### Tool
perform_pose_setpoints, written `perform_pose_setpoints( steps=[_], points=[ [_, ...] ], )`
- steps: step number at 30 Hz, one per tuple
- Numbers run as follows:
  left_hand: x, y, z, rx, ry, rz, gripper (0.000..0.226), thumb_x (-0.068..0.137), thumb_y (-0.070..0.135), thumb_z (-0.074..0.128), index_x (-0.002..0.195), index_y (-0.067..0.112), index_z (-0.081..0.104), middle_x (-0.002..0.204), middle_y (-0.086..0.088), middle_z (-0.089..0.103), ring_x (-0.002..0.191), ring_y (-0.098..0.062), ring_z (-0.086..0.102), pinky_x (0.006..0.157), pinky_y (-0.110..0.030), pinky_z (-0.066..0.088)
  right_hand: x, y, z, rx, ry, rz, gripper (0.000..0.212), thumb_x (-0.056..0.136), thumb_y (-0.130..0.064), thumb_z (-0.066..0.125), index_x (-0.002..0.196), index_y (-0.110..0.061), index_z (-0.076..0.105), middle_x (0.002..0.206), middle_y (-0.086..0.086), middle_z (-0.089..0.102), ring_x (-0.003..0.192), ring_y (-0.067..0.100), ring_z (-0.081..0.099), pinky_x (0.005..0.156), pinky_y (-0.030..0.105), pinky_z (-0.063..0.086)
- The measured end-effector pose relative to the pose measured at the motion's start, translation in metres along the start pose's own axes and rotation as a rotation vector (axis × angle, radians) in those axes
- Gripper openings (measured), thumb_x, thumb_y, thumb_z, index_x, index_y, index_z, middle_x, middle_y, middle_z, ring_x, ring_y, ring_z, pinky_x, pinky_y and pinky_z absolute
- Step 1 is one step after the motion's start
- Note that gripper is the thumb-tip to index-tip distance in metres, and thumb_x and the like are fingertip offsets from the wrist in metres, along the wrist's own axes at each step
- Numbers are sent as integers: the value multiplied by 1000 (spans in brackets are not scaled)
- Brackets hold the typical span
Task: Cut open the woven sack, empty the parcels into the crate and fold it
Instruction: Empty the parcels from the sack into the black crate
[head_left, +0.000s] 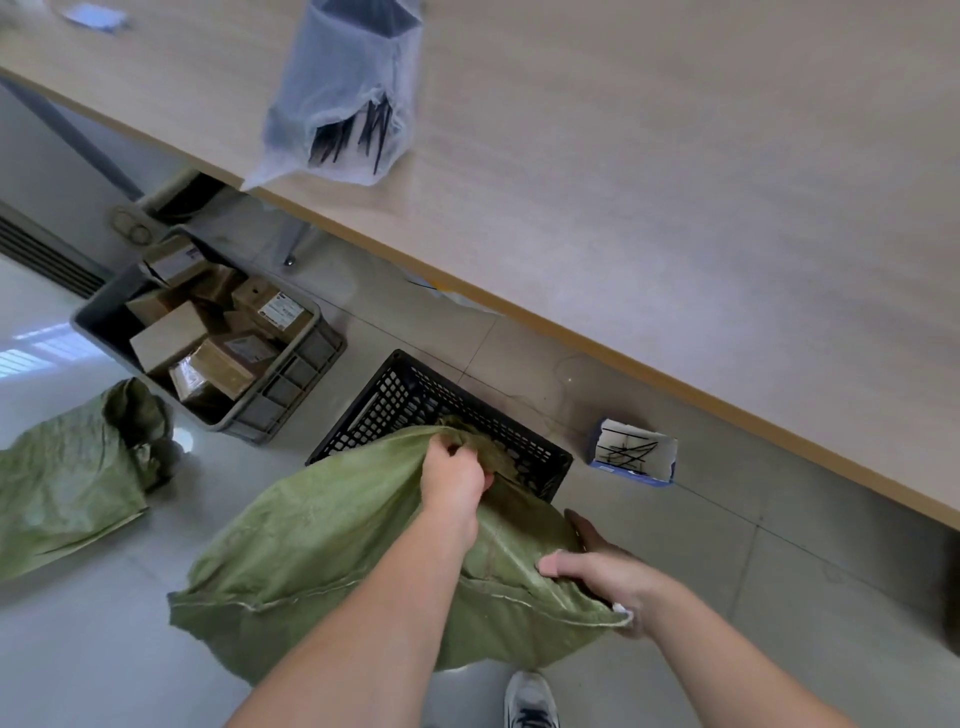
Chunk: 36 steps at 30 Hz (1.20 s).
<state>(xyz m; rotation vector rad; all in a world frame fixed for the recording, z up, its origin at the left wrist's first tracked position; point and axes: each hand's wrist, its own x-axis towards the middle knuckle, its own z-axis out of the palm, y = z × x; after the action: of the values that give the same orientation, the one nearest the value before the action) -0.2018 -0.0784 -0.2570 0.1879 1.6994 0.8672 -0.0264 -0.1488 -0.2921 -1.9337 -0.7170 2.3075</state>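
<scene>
Head view: a full green sack (337, 545) lies on the floor with its mouth end resting on the near rim of a black crate (410, 400). The left hand (454, 480) is closed on the gathered fabric at the mouth, fingers curled tight into the bunch. The right hand (597, 577) clamps the sack's near corner, thumb on top and fingers wrapped under the side. No cutting tool shows in either hand, and whether the mouth is already cut open cannot be told from here. The black crate looks empty where its inside shows, so the tipping seems not yet done, and the folding is left too. A grey crate (208, 332) farther left already holds boxed parcels (223, 358), and a second green sack (72, 467) lies bunched at the left.

Room is tight ahead: the table (675, 208) edge runs diagonally just beyond the black crate and overhangs the floor there. A small box (631, 452) of black ties sits on the floor right of the crate. Open floor lies to the left and near the shoe (530, 699), so lifting the sack's base toward the person looks the freer way.
</scene>
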Motion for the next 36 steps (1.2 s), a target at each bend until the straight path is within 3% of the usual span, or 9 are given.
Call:
perform_pose_setpoints(
  steps=[4, 9, 12, 15, 18, 23, 27, 33, 36],
  points=[
    [-6, -2, 6, 113, -141, 26, 26, 100, 5, 47, 117, 21, 58, 113, -8, 68, 93, -18, 65, 84, -30, 51, 0, -14, 5, -143, 59, 73, 31, 62, -28, 76, 89, -16, 65, 69, 1, 68, 54, 13, 63, 58, 26, 48],
    [0, 13, 4, 261, -305, -25, 50, 96, 15, 59, 144, 24, 47, 118, 0, 64, 108, -17, 60, 100, -35, 48, 0, -16, 12, -88, 201, 59, 41, 73, -24, 69, 112, -18, 62, 93, 6, 68, 76, 19, 64, 60, 25, 48],
    [10, 19, -10, 460, -365, -29, 51, 94, 26, 61, 144, 27, 50, 134, -3, 59, 117, -20, 56, 106, -37, 45, -1, -16, 18, -40, 318, 69, 18, 92, -5, 52, 96, -21, 58, 86, 5, 61, 74, 18, 58, 56, 24, 43],
    [28, 23, -46, 688, -270, 67, 47, 96, 29, 56, 143, 25, 51, 141, 0, 57, 126, -23, 54, 109, -39, 42, 16, -18, 25, -73, 440, 55, 26, 92, -10, 42, 110, -15, 60, 97, 10, 64, 84, 24, 63, 70, 29, 54],
    [51, 30, -99, 974, -101, 239, 46, 99, 21, 51, 145, 16, 48, 144, -2, 55, 121, -20, 56, 99, -32, 44, 40, -21, 26, -80, 526, 58, 31, 91, -19, 41, 115, -18, 59, 105, 10, 66, 94, 30, 65, 88, 43, 56],
    [95, 49, -189, 1206, 224, 384, 51, 94, 26, 57, 144, 24, 47, 150, -5, 43, 136, -30, 40, 110, -50, 35, 39, -48, 38, -119, 686, 82, 25, 93, -4, 37, 107, -13, 56, 101, 14, 62, 88, 31, 61, 69, 32, 48],
    [121, 66, -247, 1098, 215, 200, 74, 92, 47, 61, 155, 24, 29, 164, -11, 23, 150, -36, 20, 119, -54, 18, 41, -54, 47, -143, 738, 98, 34, 92, -1, 37, 112, -10, 62, 99, 17, 64, 77, 28, 59, 53, 26, 42],
    [172, 91, -245, 856, 20, 153, 102, 79, 66, 64, 159, 31, 11, 168, -2, 15, 150, -30, 26, 119, -54, 25, 56, -64, 63, -314, 751, 80, 37, 95, -4, 35, 118, -17, 61, 110, 13, 65, 98, 32, 62, 76, 32, 47],
    [183, 99, -218, 691, -10, 109, 104, 84, 54, 70, 159, 29, 2, 165, -5, 24, 142, -34, 40, 114, -51, 37, 65, -71, 69, -360, 794, 45, 34, 97, -7, 35, 116, -17, 62, 115, 14, 67, 105, 34, 63, 84, 34, 49]
  ],
)
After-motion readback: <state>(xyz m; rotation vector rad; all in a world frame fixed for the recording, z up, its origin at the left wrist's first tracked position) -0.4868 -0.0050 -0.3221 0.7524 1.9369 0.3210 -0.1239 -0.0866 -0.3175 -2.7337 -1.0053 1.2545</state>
